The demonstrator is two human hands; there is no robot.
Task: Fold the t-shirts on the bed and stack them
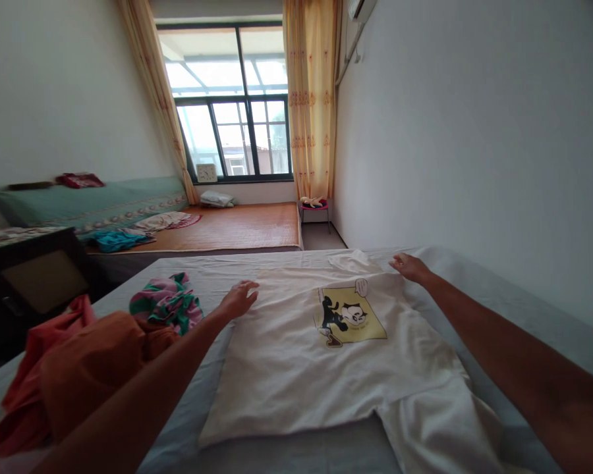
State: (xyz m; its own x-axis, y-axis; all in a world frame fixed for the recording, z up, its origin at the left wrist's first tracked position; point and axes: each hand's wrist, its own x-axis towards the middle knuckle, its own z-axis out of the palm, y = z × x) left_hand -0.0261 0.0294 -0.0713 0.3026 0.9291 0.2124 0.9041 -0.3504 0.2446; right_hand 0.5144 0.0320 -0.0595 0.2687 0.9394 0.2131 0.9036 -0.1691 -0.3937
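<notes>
- The white T-shirt lies flat, print up, mid-bed, nearer the bed's right edge.
- The left hand rests released on its left edge; the right hand, fingers loose, touches the far right shoulder.
- Bare grey sheet shows beyond the collar.
- Orange clothes and a striped garment crowd the bed's left edge.
- A white wall runs close along the right.

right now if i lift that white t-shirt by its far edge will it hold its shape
Probably not. The white t-shirt lies flat and thin with soft wrinkles on the bed sheet, so it would likely droop and fold. It looks light. With the left hand and right hand at opposite corners, it should sag in the middle.
</notes>
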